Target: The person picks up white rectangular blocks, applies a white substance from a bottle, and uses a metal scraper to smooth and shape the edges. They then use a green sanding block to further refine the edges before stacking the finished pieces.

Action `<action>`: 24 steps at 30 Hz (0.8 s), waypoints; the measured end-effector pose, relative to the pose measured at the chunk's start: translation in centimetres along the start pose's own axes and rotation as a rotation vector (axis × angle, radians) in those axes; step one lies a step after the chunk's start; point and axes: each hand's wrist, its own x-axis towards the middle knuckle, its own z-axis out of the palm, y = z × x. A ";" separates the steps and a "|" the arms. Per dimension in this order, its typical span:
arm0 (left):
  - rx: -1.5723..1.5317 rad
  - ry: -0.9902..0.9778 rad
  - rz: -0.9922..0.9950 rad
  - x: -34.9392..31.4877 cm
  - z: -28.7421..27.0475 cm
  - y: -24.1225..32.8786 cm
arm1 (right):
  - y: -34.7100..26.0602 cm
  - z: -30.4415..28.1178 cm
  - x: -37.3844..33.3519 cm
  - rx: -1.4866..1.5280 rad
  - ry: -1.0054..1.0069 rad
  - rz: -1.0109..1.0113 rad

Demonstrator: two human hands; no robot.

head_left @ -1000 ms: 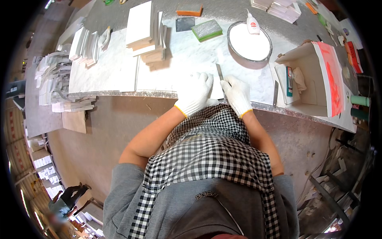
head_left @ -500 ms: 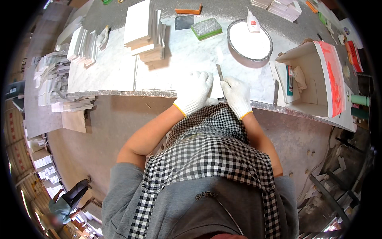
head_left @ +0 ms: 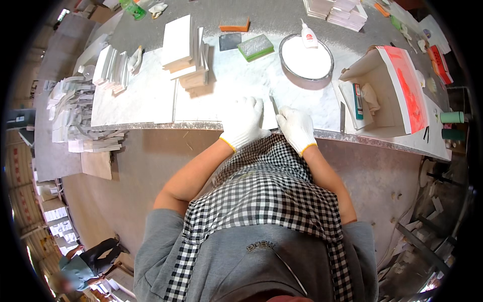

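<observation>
Both gloved hands rest at the near edge of the bench [head_left: 151, 95]: the left hand [head_left: 243, 122] lies flat, fingers spread, on a white tile [head_left: 216, 103]; the right hand [head_left: 297, 127] curls around a thin blade-like tool [head_left: 274, 105] just beside the tile's right edge. Farther right sits a round pan of white powder [head_left: 307, 56]

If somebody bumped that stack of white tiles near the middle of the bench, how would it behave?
The stack of white tiles looks stiff and probably heavy for its size. Its layers sit staggered, not squared, so a sideways push would likely slide the top slabs off rather than topple the pile. Their thin edges may chip on the stone bench.
</observation>
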 end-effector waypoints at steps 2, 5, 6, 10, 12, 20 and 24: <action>-0.061 0.060 -0.001 -0.2 0.2 -0.5 | 0.0 -0.5 -1.3 -0.016 -0.029 0.024; -0.186 0.145 -0.033 -1.1 -0.5 -0.8 | 0.3 -0.7 -2.6 0.035 0.060 0.068; -0.247 0.196 -0.019 -1.4 -0.6 -0.9 | 0.4 -0.7 -2.9 0.066 0.104 0.079; -0.433 0.331 0.036 -2.5 -1.6 -2.2 | -1.7 -2.4 -3.4 0.252 0.185 0.108; -0.467 0.345 0.056 -3.0 -2.3 -2.5 | -2.9 -3.1 -3.1 0.331 0.197 0.072; -0.482 0.406 0.135 -4.1 -3.7 -1.8 | -5.9 -4.2 -2.2 0.916 0.006 0.051; -0.471 0.460 0.158 -4.2 -3.6 -1.5 | -6.4 -4.4 -2.1 0.888 0.048 0.016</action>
